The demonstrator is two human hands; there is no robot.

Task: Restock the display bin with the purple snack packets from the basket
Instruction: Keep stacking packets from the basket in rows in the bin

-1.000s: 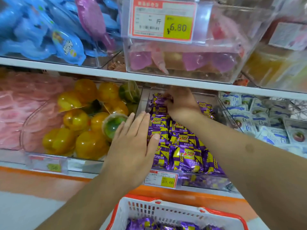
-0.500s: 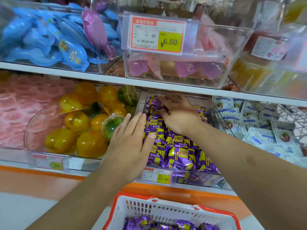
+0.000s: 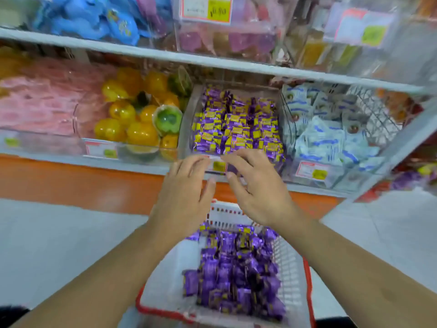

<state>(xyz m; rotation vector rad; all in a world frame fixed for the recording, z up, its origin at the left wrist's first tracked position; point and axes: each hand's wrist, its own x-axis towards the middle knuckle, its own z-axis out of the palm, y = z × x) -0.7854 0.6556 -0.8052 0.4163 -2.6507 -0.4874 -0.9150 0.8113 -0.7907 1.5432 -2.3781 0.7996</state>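
The clear display bin [image 3: 186,119] on the lower shelf holds several rows of purple and yellow snack packets [image 3: 236,124]. Below it, a white basket with a red rim [image 3: 306,275] holds a heap of more purple packets [image 3: 236,273]. My left hand [image 3: 184,192] and my right hand [image 3: 257,188] hover side by side between bin and basket, in front of the bin's price tag [image 3: 218,165]. Both hands have their fingers spread and hold nothing. The frame is blurred.
Left of the purple bin stands a bin of yellow and green jelly cups [image 3: 139,117], then pink packets [image 3: 40,102]. To the right lie white and blue packets [image 3: 326,129]. An upper shelf [image 3: 212,60] overhangs the bins. Grey floor [image 3: 59,245] lies around the basket.
Both hands have pulled back out of the bin and down toward the basket. The view has tilted downward, so the basket's contents now show.
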